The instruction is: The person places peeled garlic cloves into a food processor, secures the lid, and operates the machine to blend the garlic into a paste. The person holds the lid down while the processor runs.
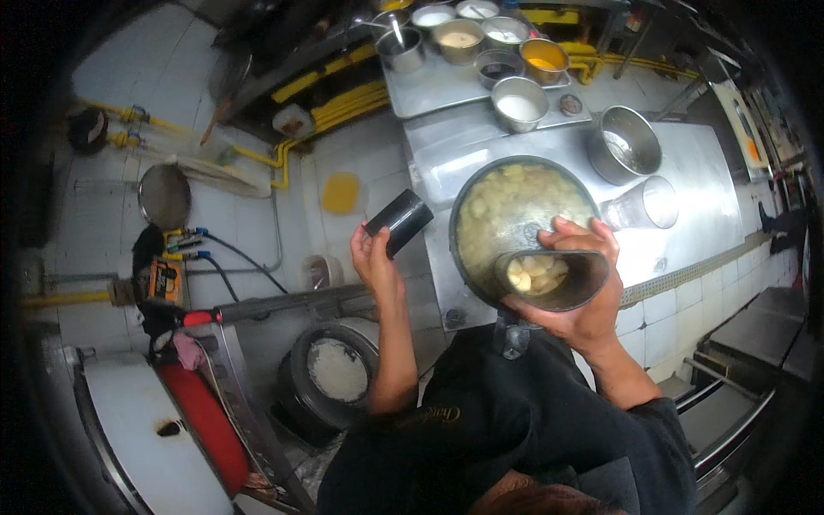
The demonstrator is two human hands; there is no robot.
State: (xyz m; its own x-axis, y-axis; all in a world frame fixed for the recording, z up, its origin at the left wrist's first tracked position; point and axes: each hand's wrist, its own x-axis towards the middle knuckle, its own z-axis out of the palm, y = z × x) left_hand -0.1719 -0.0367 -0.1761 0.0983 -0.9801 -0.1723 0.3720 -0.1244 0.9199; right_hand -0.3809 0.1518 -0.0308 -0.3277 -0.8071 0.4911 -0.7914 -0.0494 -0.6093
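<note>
A round food processor bowl (473,193) stands on the steel table in front of me, full of pale pieces seen through its clear lid (515,222). Its dark handle (512,338) points towards my body. Rising from the lid is an oval feed chute (595,280), holding pale peeled pieces (534,273) that look like garlic cloves. My right hand (589,309) grips this chute from the right, some fingers resting on the lid. Out to the left, my left hand (380,261) holds a black cylinder (400,222), probably the chute's pusher, away from the bowl.
On the steel table (702,167) are an empty-looking steel pot (624,145) and a clear plastic jug (650,203) by the bowl. Several steel containers of ingredients, one with orange contents (544,61), stand at the back. A dark pot with white contents (338,370) sits low left.
</note>
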